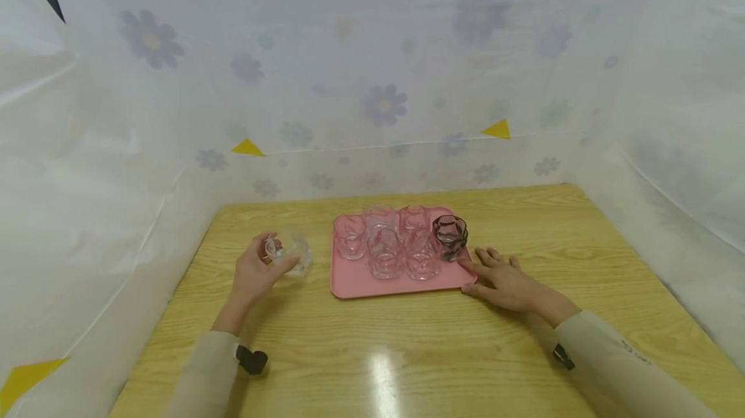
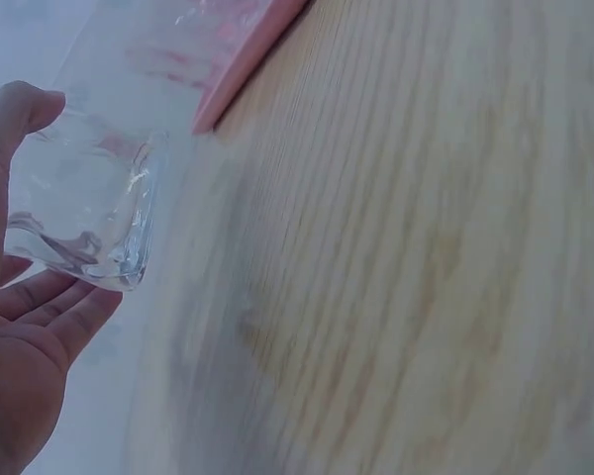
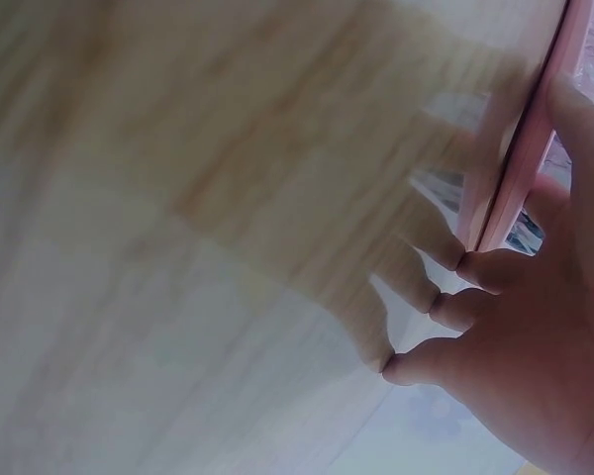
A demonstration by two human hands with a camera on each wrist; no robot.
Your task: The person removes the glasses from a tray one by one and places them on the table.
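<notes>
To the left of the pink tray (image 1: 352, 286), my left hand (image 1: 256, 275) holds a clear glass cup (image 1: 299, 255) between thumb and fingers. In the left wrist view the cup (image 2: 89, 203) is tilted and seems to be just off the table. Several clear glass cups (image 1: 385, 256) stand on the tray, with one smoky dark glass cup (image 1: 450, 233) at its right end. My right hand (image 1: 509, 283) rests at the tray's right front corner, thumb and index finger at the rim. Its other fingertips (image 3: 401, 368) touch the table, fingers spread.
A wood-grain table (image 1: 361, 347) lies under everything. Pale flower-printed sheeting (image 1: 326, 81) encloses the back and both sides, with yellow triangles (image 1: 496, 129) and dark ones on it.
</notes>
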